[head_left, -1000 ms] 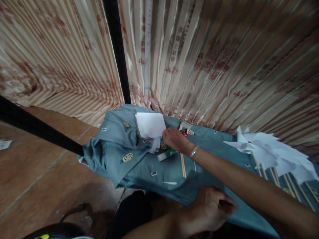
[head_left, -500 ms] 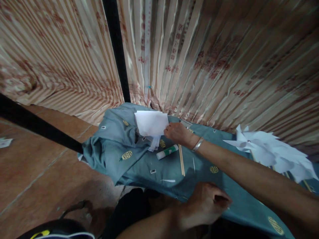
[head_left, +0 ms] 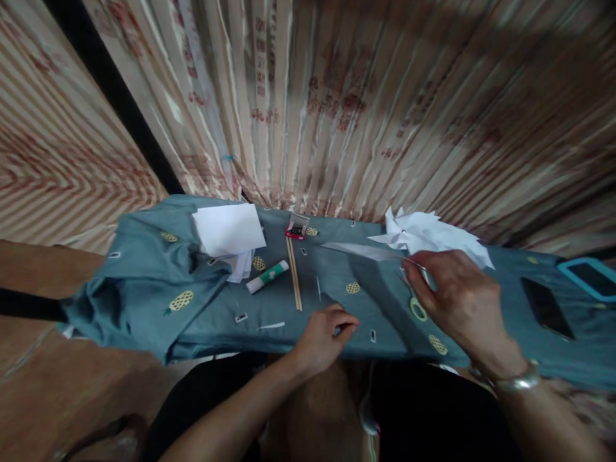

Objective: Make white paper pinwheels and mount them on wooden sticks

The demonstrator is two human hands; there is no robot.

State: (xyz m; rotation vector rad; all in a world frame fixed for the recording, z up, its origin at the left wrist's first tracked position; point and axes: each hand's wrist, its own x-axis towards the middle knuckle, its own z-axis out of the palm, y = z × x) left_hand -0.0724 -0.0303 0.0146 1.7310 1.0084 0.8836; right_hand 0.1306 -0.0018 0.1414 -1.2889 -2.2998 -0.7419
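Observation:
My right hand [head_left: 455, 301], with a bracelet at the wrist, pinches the end of a thin white sheet of paper [head_left: 360, 250]. The sheet stretches leftward above the cloth and shows nearly edge-on. My left hand [head_left: 327, 333] hovers near the table's front edge, fingers curled together with nothing visible in them. A pile of white paper [head_left: 228, 230] lies on the left. Close by are a glue stick [head_left: 267, 277] and a pair of thin wooden sticks [head_left: 294, 276]. Partly behind my right hand is a yellow-green ring [head_left: 418, 309]; its kind is unclear.
White paper pinwheels [head_left: 433, 236] lie at the back right. A dark phone [head_left: 547, 308] and a blue-framed object [head_left: 590, 278] are farther right. A small open red box [head_left: 297, 227] stands behind the sticks. Blue-green pineapple-print cloth [head_left: 337, 301] covers the table; a curtain [head_left: 308, 115] hangs behind.
My right hand has moved from the paper pile to the right, carrying a sheet. The view has turned right, bringing the phone into sight. My left hand stays near the front edge.

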